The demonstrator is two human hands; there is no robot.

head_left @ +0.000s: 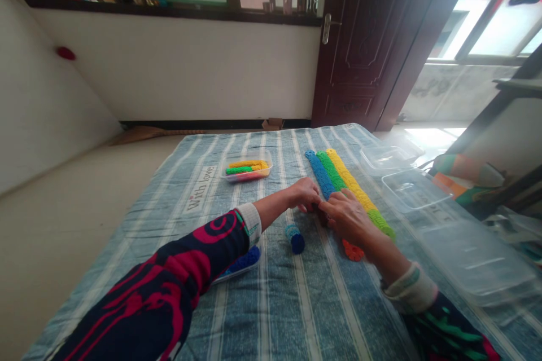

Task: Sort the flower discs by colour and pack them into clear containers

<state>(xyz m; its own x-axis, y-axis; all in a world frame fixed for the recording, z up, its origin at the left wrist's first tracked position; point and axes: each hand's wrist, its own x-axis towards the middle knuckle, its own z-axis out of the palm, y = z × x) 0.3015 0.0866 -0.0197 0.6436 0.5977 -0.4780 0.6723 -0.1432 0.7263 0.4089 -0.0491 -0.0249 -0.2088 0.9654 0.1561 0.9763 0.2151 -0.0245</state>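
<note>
My left hand [305, 194] and my right hand [346, 215] meet over the table, fingers pinched round a small dark brown piece [323, 218] that they mostly hide. Beside my right hand lie long rows of stacked plastic discs: a blue row [320, 174], a green row [331, 171] and a yellow row [351, 185] ending in lime green. An orange flower-shaped disc [353, 250] shows below my right wrist. Nearer to me, a short stack of light and dark blue discs [295, 240] lies apart from both hands.
A clear tub [267, 172] with yellow, green and red stacks stands at the back left. Another tub with dark blue discs [245, 260] is partly under my left sleeve. Clear containers [417, 190] and lids [478, 259] lie along the right of the striped cloth [271, 321].
</note>
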